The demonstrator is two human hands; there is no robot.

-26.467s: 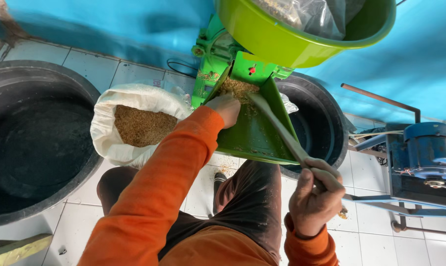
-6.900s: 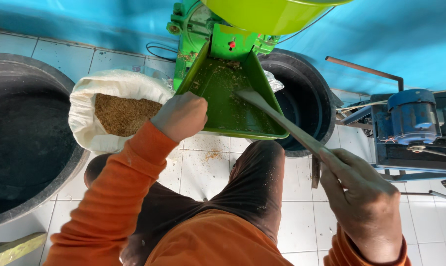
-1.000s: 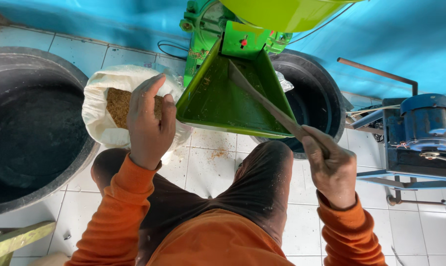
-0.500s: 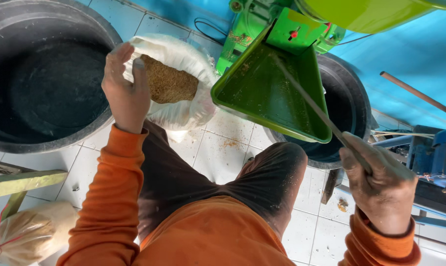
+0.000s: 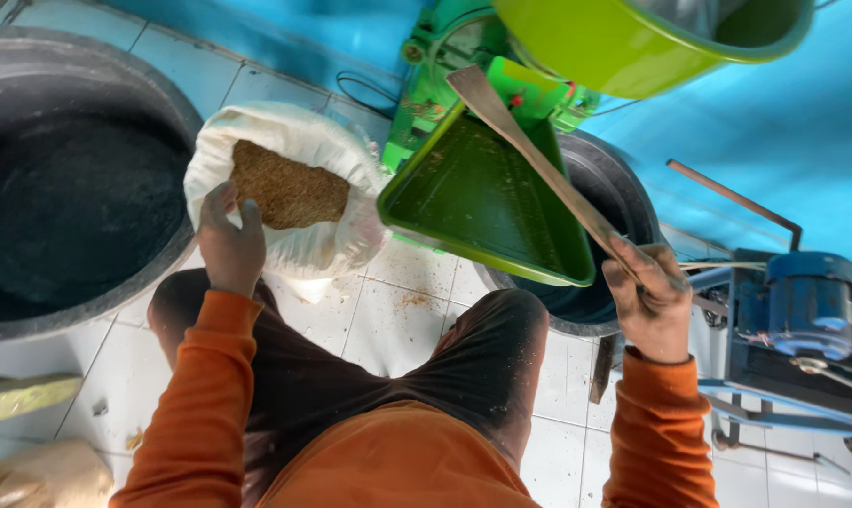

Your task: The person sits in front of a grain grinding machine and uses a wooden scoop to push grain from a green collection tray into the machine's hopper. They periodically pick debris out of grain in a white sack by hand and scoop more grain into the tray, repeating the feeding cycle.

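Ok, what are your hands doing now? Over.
Left hand grips white sack rim. Right hand holds wooden stick over green tray. Nothing blocking.

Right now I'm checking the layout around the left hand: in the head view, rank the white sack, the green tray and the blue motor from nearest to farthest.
From the left hand:
1. White sack: touching, the hand grips its rim.
2. Green tray: to the right, beside the sack.
3. Blue motor: far right, beyond the right hand.
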